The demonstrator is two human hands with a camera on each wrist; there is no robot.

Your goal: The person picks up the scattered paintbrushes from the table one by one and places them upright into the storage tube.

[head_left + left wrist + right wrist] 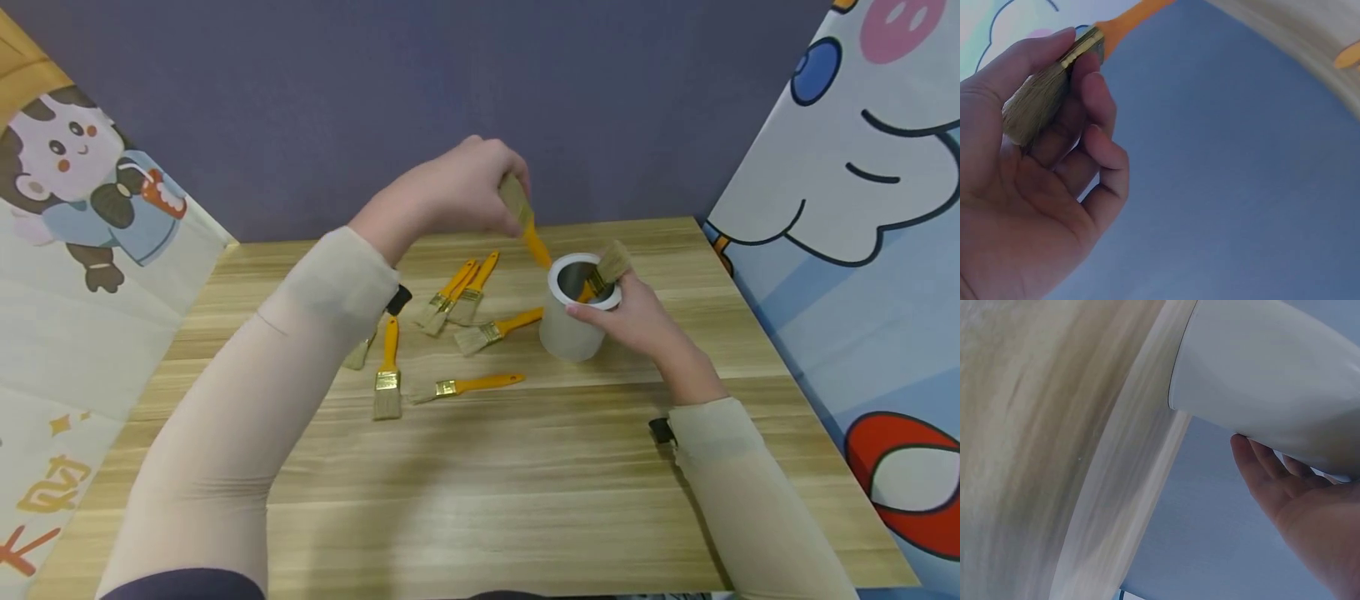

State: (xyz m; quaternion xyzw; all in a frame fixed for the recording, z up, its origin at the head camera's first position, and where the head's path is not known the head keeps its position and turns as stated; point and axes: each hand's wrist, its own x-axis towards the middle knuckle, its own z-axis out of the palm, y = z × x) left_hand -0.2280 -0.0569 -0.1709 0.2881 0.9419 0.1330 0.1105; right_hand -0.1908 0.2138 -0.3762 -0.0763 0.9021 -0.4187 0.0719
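Observation:
My left hand (461, 187) pinches a paintbrush (536, 247) at its metal band and bristles, its orange handle slanting down to the rim of a white canister (567, 333). In the left wrist view, the thumb and fingers curl round that brush's bristle end (1041, 103). My right hand (647, 321) grips the canister from the right, with the thumb at the rim and the fingers along the far side. Another paintbrush (617, 260) stands handle-down inside it, bristles above the rim. The right wrist view shows fingertips (1241, 447) against the canister's wall (1266, 369).
Several paintbrushes with orange handles lie left of the canister: a cluster (459, 293) at the back, one brush (491, 333) beside the canister, a thin brush (480, 383) nearer, and a wide brush (387, 379) further left. A grey-blue wall (600, 125) borders the wooden table (525, 517).

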